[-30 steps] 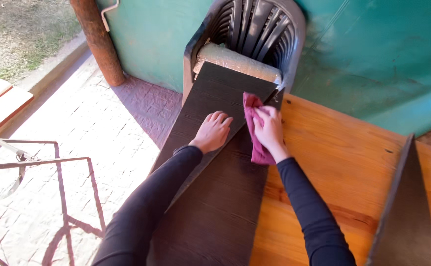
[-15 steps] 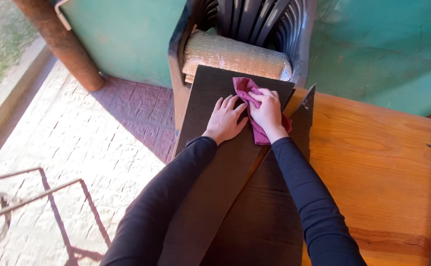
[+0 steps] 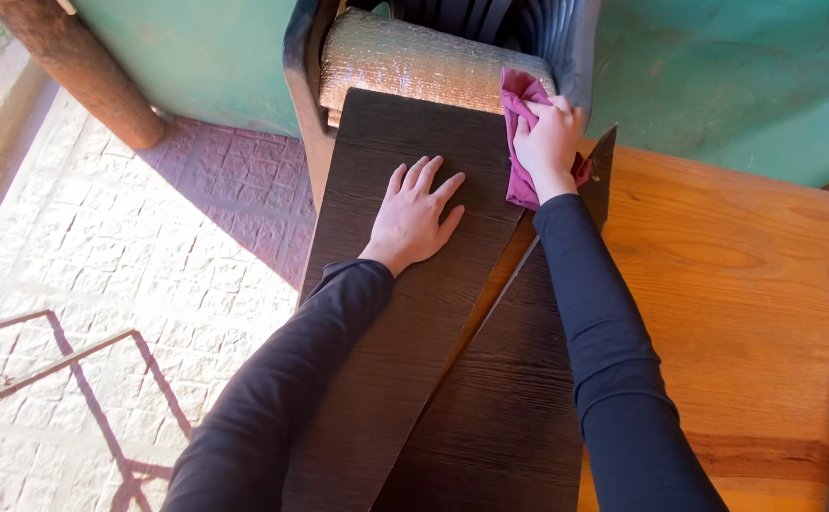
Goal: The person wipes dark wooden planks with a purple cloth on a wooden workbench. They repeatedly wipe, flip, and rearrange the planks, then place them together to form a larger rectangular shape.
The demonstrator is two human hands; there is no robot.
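The right hand point(image 3: 549, 137) clutches a magenta cloth point(image 3: 520, 142) at the far end of the upper dark board point(image 3: 414, 313); the left hand point(image 3: 414, 216) lies spread flat on it (a second board point(image 3: 519, 398) seemingly beneath).

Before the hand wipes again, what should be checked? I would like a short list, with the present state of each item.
1. Right hand grips the magenta cloth: ok.
2. Cloth touches the upper dark board at its far right corner: ok.
3. Left hand lies flat on the upper dark board, holding it down: ok.
4. Far end of the board rests on the chair: ok.
5. Upper board lies square over the lower dark board: not ok, it is skewed.
6. Board surface is already clean: cannot tell.
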